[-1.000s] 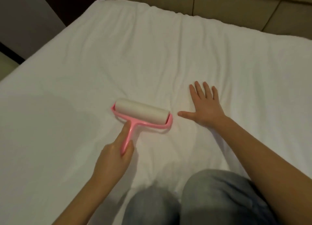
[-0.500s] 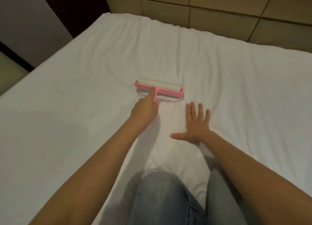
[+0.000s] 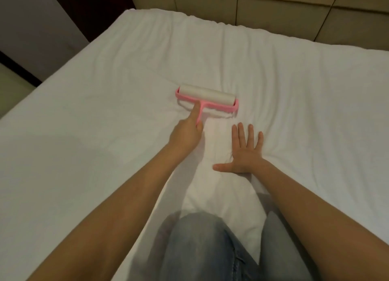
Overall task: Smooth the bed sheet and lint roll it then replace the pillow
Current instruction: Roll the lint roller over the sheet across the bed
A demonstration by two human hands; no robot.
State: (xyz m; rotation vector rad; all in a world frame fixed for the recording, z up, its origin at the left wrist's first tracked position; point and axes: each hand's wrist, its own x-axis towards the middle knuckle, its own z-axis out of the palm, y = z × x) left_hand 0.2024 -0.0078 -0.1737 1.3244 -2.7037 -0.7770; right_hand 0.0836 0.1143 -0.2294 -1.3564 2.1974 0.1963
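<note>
We judge the work to be in its middle step. The person's left hand [image 3: 185, 136] grips the lint roller [image 3: 207, 98] by its pink handle, the fingers wrapped around the stem and the forefinger laid straight along it toward the crossbar. The roller's white drum lies flat on the bed sheet [image 3: 101, 137], just above the centre of the frame. To its lower right, near but apart from it, the right hand [image 3: 246, 154] presses palm-down on the sheet with fingers straight and spread and the thumb stuck out toward the left; it holds nothing and seems to pin the cloth taut.

The white sheet looks mostly flat. Soft creases fan out around both hands and gather along the top edge by the padded headboard [image 3: 294, 9], so smoothing seems largely, not wholly, done. We cannot tell how much of the sheet the roller has covered (lint is too fine to see here). No pillow is in view, so putting it back remains. The person's knees, in jeans [image 3: 200, 249], rest on the bed at the bottom of the frame.
</note>
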